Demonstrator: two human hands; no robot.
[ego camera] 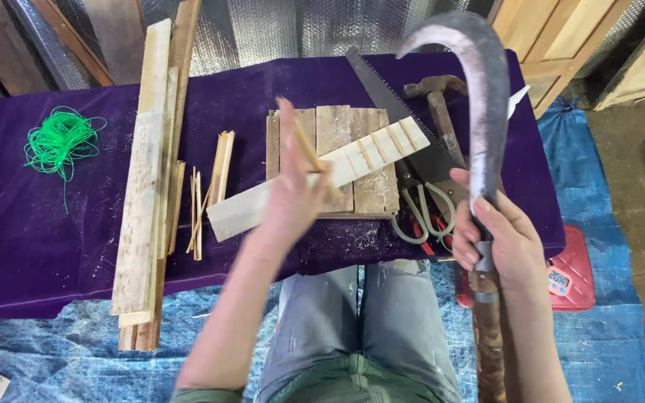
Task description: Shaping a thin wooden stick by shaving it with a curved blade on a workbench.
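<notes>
My left hand (290, 195) is raised over the purple-covered table (31, 239) and pinches a thin wooden stick (304, 142) that points up and away. My right hand (496, 235) grips the wooden handle of a curved sickle (479, 97), whose hooked blade arcs up and left above the table's right end. Under my left hand a pale wooden slat (367, 153) with saw notches lies slantwise across a small board of joined planks (371, 186).
Long wooden laths (147, 172) and thin splinters (203, 201) lie left of centre. A coil of green cord (60, 140) rests far left. A hand saw (386, 97), a hammer (438, 101) and shears (419, 213) lie right of the board. A red scale (572, 272) sits on the blue tarp (54, 343).
</notes>
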